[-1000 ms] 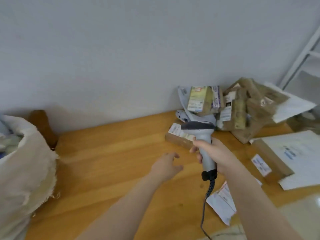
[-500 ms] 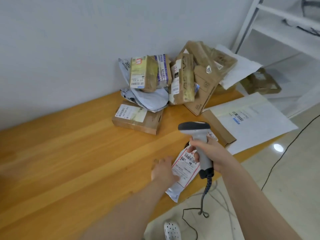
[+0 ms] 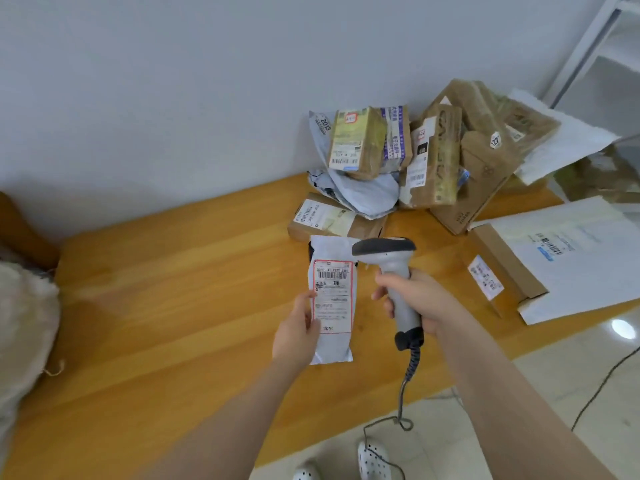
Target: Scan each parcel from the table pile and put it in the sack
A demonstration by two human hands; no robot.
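My left hand [image 3: 298,332] pinches a slim white parcel [image 3: 332,299] by its left edge, thumb on the label [image 3: 332,292], which faces me. My right hand [image 3: 419,303] is wrapped round the grip of the grey scanner [image 3: 391,258], just right of the parcel, its dark head beside the parcel's top. The pile [image 3: 415,161] of brown boxes and grey bags lies on the surface [image 3: 173,289] beyond both hands, against the wall. The sack [image 3: 24,323] sits well off to the left of my left hand.
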